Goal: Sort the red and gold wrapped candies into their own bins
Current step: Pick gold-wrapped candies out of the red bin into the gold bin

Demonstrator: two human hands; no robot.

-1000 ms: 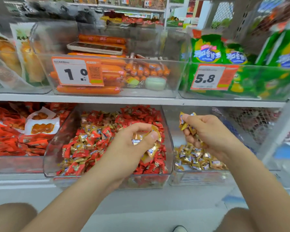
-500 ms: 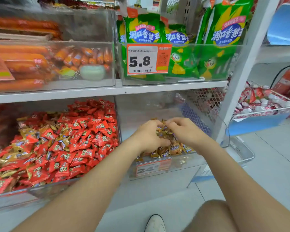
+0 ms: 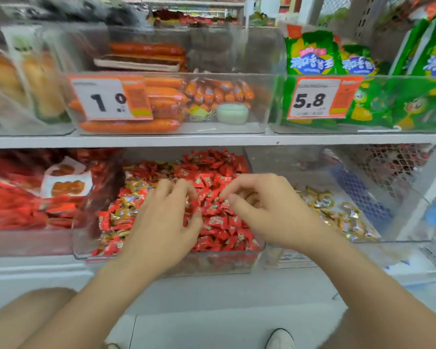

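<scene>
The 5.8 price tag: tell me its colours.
The 5.8 price tag is white with black digits and an orange surround; head view.

Orange-and-white price tag (image 3: 111, 99) on sausage bin (image 3: 237, 127) front: "1.0"; small print blurred.
Second price tag (image 3: 322, 98), on green-bag bin (image 3: 413, 122): "5.8".
Green bags (image 3: 310, 56): Chinese brand "润口香甜王".
Front label (image 3: 291, 256) on gold-candy bin (image 3: 400, 233): "24", rest unreadable.

Both hands reach forward, palms down, close together.
The left hand (image 3: 166, 220) is arched, fingers bent and spread, tips pointing down. The right hand (image 3: 269, 210) sits just beside it, fingers curled toward the thumb. Whether either holds anything cannot be told. The bare left forearm (image 3: 103, 293) and right forearm (image 3: 358, 285) angle inward from the lower corners.
</scene>
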